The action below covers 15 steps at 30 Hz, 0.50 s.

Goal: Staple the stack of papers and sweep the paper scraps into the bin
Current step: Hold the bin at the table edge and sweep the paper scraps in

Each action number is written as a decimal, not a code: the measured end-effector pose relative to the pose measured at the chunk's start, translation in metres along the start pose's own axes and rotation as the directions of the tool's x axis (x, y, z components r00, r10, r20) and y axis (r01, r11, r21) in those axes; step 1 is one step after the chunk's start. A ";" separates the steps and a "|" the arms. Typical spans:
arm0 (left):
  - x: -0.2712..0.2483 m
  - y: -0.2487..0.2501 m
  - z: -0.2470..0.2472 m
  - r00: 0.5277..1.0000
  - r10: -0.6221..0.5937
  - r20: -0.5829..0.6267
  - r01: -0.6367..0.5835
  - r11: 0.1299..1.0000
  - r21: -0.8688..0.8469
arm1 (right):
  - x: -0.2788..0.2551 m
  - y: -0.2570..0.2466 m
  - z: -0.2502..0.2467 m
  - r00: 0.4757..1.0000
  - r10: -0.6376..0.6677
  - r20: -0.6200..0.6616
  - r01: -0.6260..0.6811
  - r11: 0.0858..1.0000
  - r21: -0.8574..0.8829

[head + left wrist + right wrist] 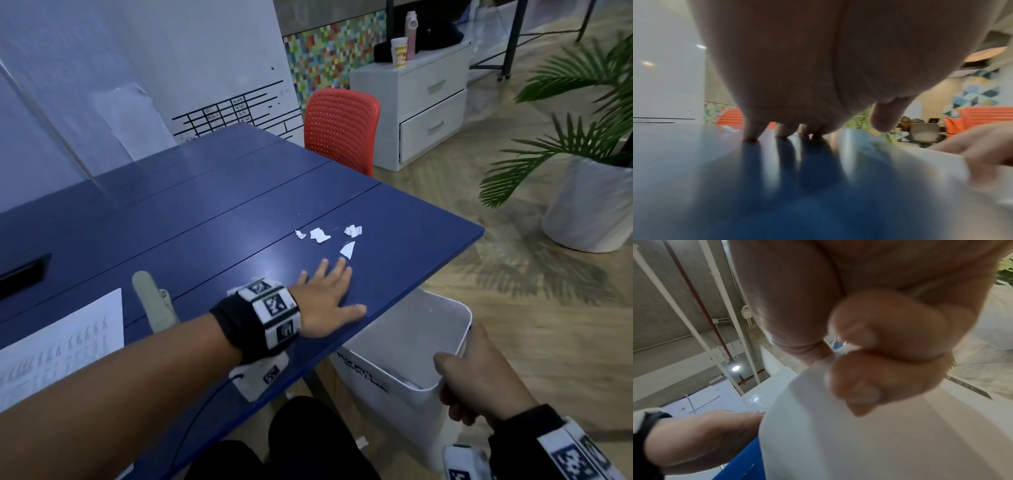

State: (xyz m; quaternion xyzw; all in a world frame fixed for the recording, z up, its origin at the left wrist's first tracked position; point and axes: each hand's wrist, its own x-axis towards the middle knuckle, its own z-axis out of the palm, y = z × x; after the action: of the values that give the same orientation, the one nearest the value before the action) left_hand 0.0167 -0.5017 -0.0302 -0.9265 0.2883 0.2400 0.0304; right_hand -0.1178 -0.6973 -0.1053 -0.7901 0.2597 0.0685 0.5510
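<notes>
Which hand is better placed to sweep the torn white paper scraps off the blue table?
Left. The left hand lies flat and open on the blue table, just short of the white paper scraps. The right hand is busy gripping the white plastic bin's rim below the table edge.

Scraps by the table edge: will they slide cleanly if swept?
The scraps look thin and curled, so probably light and apt to scatter. The table looks glossy, so they should slide easily toward the bin.
</notes>
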 end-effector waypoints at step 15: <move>0.011 -0.039 -0.059 0.914 -0.108 -0.391 -0.014 0.955 -0.297 | -0.010 -0.001 -0.004 1.000 -0.012 0.004 0.012 1.000 0.002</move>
State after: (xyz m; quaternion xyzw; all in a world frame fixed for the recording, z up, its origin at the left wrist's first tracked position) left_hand 0.0714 -0.4870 0.0136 -0.9568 0.2269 0.0833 -0.1615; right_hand -0.1261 -0.6974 -0.0991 -0.7909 0.2537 0.0665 0.5529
